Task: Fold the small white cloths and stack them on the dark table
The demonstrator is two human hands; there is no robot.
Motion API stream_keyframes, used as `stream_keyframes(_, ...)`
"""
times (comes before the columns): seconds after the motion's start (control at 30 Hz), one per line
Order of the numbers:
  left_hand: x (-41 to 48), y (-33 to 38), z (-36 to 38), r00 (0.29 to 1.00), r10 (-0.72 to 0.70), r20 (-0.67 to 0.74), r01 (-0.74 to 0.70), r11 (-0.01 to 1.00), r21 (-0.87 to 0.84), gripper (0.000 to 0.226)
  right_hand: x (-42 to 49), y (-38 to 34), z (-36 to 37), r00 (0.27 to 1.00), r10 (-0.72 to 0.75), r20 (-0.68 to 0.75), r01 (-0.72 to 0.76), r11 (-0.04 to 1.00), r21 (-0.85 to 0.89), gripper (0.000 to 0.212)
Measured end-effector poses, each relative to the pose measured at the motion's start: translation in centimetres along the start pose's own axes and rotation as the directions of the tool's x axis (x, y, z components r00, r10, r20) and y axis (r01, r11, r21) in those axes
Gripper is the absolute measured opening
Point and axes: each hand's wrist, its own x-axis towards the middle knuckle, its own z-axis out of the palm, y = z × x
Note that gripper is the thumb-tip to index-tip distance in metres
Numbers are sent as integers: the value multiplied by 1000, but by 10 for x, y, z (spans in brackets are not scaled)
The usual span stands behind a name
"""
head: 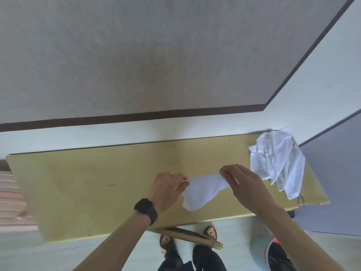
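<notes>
A small white cloth [203, 190] hangs stretched between my two hands just above the yellow-green table [88, 192]. My left hand [168, 187], with a black watch on its wrist, pinches the cloth's left corner. My right hand [244, 182] pinches the right corner, and the cloth's lower part droops onto the tabletop. A crumpled heap of white cloths [277, 163] lies on the table's far right end, partly hanging over the edge.
The table stands against a pale wall [136, 55] with a dark baseboard [136, 116]. A dark grey panel [336, 173] is at the right. My sandalled feet [210, 232] and a wooden table leg [191, 238] show below the front edge. A pink striped surface [9, 196] lies left.
</notes>
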Motion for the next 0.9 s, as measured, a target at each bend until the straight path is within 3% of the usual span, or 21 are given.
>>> stream_keyframes(0.17, -17, -59, -26, 996, -56, -77, 65, 989, 130, 50, 9, 8, 27, 998, 19, 64, -13, 995, -99, 26)
stream_keyframes(0.3, 4, -78, -54, 982, -85, -167, 114, 978, 175, 31, 47, 10, 41, 993, 96, 68, -86, 986, -140, 23)
stream_keyframes(0.4, 24, -82, -71, 956, -63, -287, 124, 972, 200, 24, 78, 9, 43, 994, 114, -3, -113, 981, -158, 20)
stream_keyframes(0.6, 41, -91, -93, 896, 25, -443, 127, 942, 310, 37, 107, 6, 44, 985, 75, -152, -99, 983, -152, 13)
stream_keyframes(0.77, 23, -105, -68, 895, 75, -440, 115, 913, 390, 34, 86, 14, 70, 987, -2, -161, -26, 984, -174, 11)
stream_keyframes(0.9, -15, -117, -16, 961, -25, -275, 136, 910, 392, 17, 46, 30, 112, 997, 69, -22, -72, 980, -186, 12)
